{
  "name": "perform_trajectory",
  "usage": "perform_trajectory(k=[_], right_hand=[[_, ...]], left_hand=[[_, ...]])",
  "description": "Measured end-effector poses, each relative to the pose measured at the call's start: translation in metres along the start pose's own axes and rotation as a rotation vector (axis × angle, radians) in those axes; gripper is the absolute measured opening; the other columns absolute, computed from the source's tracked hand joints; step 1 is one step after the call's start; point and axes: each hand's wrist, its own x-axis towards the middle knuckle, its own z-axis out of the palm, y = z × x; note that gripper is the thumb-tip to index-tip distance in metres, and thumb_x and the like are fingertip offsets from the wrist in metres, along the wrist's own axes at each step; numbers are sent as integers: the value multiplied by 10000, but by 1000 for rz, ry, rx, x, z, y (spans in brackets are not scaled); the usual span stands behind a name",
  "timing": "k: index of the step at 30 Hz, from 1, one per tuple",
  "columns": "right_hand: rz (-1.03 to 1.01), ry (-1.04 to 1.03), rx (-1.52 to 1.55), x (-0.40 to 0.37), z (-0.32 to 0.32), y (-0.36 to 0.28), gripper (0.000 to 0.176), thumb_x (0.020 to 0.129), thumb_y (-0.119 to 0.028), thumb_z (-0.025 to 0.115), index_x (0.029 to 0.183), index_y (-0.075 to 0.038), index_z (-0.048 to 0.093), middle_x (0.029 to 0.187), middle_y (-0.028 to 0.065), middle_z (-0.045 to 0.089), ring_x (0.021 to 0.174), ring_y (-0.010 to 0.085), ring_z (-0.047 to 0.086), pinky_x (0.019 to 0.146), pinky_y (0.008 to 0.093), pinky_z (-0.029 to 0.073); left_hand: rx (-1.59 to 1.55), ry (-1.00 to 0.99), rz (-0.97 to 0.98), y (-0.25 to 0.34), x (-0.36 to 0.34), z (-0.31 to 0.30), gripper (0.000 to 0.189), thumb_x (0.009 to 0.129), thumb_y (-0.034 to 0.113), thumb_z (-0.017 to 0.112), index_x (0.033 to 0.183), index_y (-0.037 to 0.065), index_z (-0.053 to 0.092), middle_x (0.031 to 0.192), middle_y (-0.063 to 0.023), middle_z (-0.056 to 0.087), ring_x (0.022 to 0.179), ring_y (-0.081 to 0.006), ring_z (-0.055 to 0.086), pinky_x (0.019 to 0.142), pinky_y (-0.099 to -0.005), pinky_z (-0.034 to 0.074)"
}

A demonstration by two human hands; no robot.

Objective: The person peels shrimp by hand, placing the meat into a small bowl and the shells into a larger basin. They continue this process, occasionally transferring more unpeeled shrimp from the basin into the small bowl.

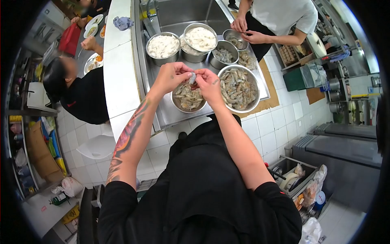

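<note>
My left hand (174, 76) and my right hand (209, 84) meet over a metal bowl of shrimp shells (189, 97). Between their fingertips they pinch one grey shrimp (192, 78). Right of them is a large bowl of whole shrimp (239, 89). Behind my hands stand a pot of white peeled shrimp (163, 46), a second pot heaped with white pieces (200, 39) and a pot of grey peeled shrimp (224, 55).
Across the steel counter (162, 112), a co-worker's hands (248, 34) work over a small bowl (235, 40). A seated person (81, 91) is at the left, beyond a white tiled ledge (118, 61). The sink (191, 18) lies at the back.
</note>
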Motion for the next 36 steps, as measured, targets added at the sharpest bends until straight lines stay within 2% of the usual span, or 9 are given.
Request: perform_trajectory(k=[6,8,11,15,18,20,22,27,36], right_hand=[[-158,176,-31,-4,11,-3,70,993,-32,542,1028,14,580,803,72,668,665,127,648,577,287,539],[-290,180,-279,-1,10,2,55,981,-17,545,1011,7,585,809,98,667,660,136,632,587,299,517],[-394,176,-318,4,13,9,64,963,4,544,998,0,598,803,108,659,665,161,637,602,320,504],[-401,231,-361,-4,13,2,80,948,24,533,983,0,601,820,124,671,701,195,659,634,335,521],[-187,336,-269,-6,1,10,116,949,15,533,974,-2,644,856,147,690,757,235,687,699,366,539],[-490,4,-899,2,-24,53,152,966,-29,554,980,-18,705,922,158,711,799,245,697,747,380,544],[-531,-10,-860,1,-21,62,175,987,-90,578,988,-44,747,949,147,725,834,249,704,772,391,539],[127,-59,46,-4,-4,18,260,1058,-243,561,1041,-38,719,836,45,698,748,130,648,678,300,510],[-16,-53,-125,-8,6,11,297,1055,-240,557,878,-23,655,686,-47,551,623,53,467,566,255,391]], left_hand=[[307,146,199,-13,6,2,241,933,156,737,1060,-49,731,972,-61,737,841,-82,661,765,-256,541],[-65,-5,-31,-18,7,6,283,923,150,744,1124,-45,708,1003,-54,729,837,-92,663,764,-254,545],[-156,-41,-61,-22,9,7,313,918,133,729,1173,-43,686,1003,-55,730,831,-98,666,764,-250,550],[-69,13,-69,-32,10,0,287,911,139,714,1134,-43,705,977,-58,735,827,-96,667,749,-257,551],[244,163,34,-32,7,-4,271,851,157,707,1065,-6,742,868,-74,740,755,-132,686,711,-303,549],[247,179,35,-33,8,-6,259,853,181,704,1043,11,748,834,-76,727,738,-143,673,705,-307,535],[213,149,23,-33,9,-5,247,862,175,704,1043,11,744,834,-72,726,738,-138,665,711,-305,533],[184,58,3,-23,8,-2,222,905,126,705,1080,-10,720,893,-35,719,803,-94,646,753,-285,538],[83,60,-9,-19,4,-4,199,919,75,710,1097,-11,724,857,-14,704,755,-63,620,707,-240,518]])
